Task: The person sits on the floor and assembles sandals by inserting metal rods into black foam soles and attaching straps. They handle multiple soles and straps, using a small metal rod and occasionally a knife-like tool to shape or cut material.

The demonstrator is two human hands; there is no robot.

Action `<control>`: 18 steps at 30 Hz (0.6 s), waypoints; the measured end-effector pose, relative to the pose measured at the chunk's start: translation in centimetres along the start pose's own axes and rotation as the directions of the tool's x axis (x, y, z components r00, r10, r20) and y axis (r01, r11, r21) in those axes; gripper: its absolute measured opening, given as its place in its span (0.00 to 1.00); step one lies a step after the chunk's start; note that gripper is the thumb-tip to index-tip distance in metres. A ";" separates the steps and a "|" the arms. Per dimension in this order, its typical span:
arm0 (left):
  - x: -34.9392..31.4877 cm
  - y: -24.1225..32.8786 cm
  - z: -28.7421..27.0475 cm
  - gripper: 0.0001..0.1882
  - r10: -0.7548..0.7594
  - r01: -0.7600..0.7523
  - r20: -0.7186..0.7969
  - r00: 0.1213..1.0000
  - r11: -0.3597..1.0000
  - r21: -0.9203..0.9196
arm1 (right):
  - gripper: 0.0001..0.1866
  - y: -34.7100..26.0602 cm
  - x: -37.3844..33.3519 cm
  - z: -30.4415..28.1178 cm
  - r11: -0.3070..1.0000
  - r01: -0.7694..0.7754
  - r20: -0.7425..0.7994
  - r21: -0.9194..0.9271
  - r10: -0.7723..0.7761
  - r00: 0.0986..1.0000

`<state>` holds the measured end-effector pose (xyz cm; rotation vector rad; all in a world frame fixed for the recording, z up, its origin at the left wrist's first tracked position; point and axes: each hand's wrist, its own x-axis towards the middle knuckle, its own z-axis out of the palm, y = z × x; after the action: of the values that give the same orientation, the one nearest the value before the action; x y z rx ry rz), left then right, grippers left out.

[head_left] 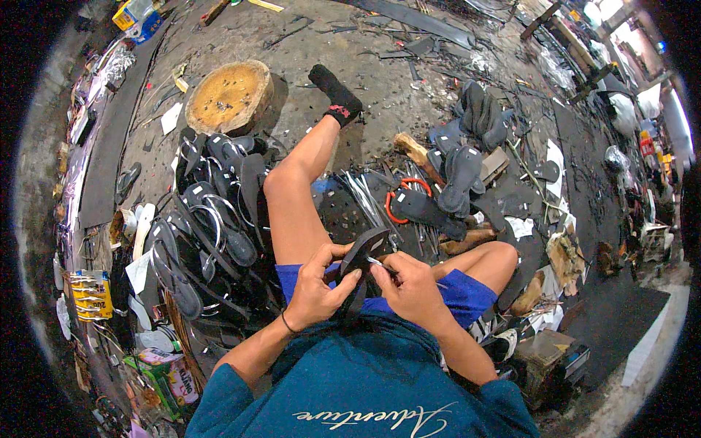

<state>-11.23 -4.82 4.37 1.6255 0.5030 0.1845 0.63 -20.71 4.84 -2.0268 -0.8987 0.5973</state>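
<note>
Just below the frame's centre, we grip the black sandal (363, 247) in the left hand (318, 283); the right hand (410, 286) pinches a small pale piece (374, 261) against it. We judge the sandal light, rubbery, bendable — best held by its rim.

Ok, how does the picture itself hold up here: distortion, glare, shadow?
Head view: strong fisheye bending, rim fading to grainy black; head view, upper right: bright patches look washed out; head view, centre: left hand, right hand and held black sandal read fairly clearly; head view, left: dark sandal pile loses some detail in shadow.
</note>
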 end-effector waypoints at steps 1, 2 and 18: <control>-0.1 0.0 0.0 0.19 -0.003 0.003 -0.010 1.000 1.000 0.016 | 0.12 0.1 0.1 -0.1 0.991 -0.088 0.041 0.102 0.084 0.996; -0.1 0.0 0.0 0.19 -0.006 0.007 -0.020 1.000 0.999 0.031 | 0.13 0.3 0.1 -0.3 0.966 -0.170 0.102 0.194 0.152 0.983; 0.0 0.5 0.6 0.17 0.151 -0.149 -0.003 0.989 0.981 0.127 | 0.12 1.3 -0.3 1.7 0.791 0.358 0.112 -0.496 -0.351 0.930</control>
<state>-10.87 -5.33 4.81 1.7890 0.4084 0.2802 -0.20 -20.60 2.84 -2.2188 -1.5337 0.1630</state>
